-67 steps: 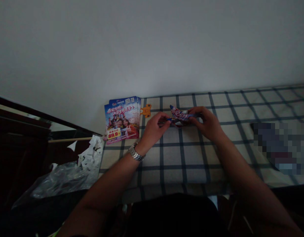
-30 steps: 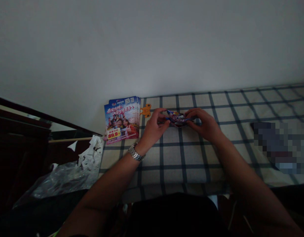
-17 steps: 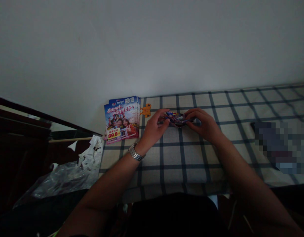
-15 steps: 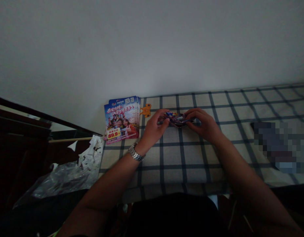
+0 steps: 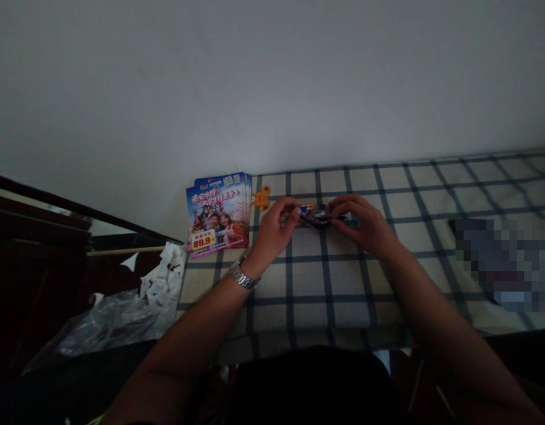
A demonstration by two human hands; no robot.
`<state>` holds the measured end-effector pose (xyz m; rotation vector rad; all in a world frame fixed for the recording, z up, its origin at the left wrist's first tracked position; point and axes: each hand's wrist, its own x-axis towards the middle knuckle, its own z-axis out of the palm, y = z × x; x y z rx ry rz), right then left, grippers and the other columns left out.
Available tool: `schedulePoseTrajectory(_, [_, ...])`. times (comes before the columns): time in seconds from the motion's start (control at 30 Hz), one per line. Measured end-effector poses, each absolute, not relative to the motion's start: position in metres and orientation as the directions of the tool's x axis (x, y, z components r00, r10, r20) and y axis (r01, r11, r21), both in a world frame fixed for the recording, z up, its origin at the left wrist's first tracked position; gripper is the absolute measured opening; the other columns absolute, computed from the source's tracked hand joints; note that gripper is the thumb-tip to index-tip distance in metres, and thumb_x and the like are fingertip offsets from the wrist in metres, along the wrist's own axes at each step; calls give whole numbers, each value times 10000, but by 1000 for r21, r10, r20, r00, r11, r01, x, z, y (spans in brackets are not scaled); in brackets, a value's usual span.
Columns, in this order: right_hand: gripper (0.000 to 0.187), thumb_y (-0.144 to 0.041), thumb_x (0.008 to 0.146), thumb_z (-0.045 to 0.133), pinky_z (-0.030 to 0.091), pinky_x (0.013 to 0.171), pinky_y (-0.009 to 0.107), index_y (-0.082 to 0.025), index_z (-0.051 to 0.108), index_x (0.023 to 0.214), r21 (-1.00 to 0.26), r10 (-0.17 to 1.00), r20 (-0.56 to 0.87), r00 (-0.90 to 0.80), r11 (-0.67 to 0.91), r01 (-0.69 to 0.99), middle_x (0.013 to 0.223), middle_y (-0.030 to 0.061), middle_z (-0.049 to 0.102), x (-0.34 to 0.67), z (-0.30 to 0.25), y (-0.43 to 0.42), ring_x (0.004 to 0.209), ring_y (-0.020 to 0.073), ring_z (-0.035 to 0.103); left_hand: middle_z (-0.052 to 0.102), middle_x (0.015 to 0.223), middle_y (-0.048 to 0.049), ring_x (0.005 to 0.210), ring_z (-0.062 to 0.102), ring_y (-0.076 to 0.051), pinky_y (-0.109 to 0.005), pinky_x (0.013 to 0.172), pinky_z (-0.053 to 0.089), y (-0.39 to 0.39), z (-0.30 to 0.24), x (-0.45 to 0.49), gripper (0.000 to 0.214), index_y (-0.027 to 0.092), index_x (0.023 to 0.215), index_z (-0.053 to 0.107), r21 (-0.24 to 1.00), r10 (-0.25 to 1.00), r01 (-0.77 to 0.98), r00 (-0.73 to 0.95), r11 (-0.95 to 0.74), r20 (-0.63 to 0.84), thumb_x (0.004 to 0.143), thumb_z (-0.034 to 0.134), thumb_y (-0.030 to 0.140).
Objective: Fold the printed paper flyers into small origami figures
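Two hands pinch crumpled printed wrapper [image 5: 315, 216], fingers [image 5: 294, 203] curled close (left hand [image 5: 272, 231], right hand [image 5: 365, 227] alike)

Okay so the main change is the crinkly foil wrapper [image 5: 317, 216]. A couple seconds back it was sticking up in a loose, pointy shape, and now it's squashed down into a flatter, narrower strip, sitting a bit lower in view. The left hand [image 5: 275, 233] has its fingers curled in tighter, pinching one end, and the right hand [image 5: 365, 227] has slid slightly inward, so the two are working closer together than before.
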<state>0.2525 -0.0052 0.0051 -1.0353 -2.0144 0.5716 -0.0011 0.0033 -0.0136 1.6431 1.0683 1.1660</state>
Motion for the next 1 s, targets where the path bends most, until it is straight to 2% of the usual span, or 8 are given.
schedulePoseTrajectory(0.27, [84,-301,1006,618,593,939,486,-281,687,1051,-668,836,445,-319,548,504,1159,90,712,252,5,-5,1066,277,702,685,1094,-53,1001,720,-181,-299,782,672,4,-15,-1,199,227,1116,616,937,946,187,201,-294,256,1039,603,410])
schedulePoseTrajectory(0.43, [208,-329,1009,619,606,887,462,-293,687,1203,-656,846,413,-338,534,534,1123,74,740,255,3,-6,1002,270,716,691,1089,-52,971,723,-175,-293,771,663,4,-15,-2,194,224,1115,622,928,943,215,203,-305,263,1038,608,402])
schedulePoseTrajectory(0.53, [273,-357,1016,615,611,912,458,-290,684,1271,-669,864,372,-338,502,548,1160,68,770,256,1,-7,1028,272,740,691,1095,-59,979,722,-178,-285,764,655,5,-16,-3,218,218,1123,626,928,944,217,203,-303,261,1040,604,419])
schedulePoseTrajectory(0.7, [303,-378,1014,616,613,977,441,-265,709,1279,-685,883,336,-329,468,558,1247,67,774,257,-2,-8,1097,273,752,697,1093,-50,977,725,-176,-298,807,650,6,-18,-3,246,220,1119,632,923,942,228,203,-310,267,1031,612,449])
schedulePoseTrajectory(1.0, [305,-374,1022,598,611,979,418,-247,713,1274,-676,883,311,-352,466,571,1225,70,777,256,3,-9,1088,265,752,701,1079,-53,971,727,-179,-285,779,647,6,-17,-3,221,219,1105,630,929,946,225,209,-294,249,1032,611,427])
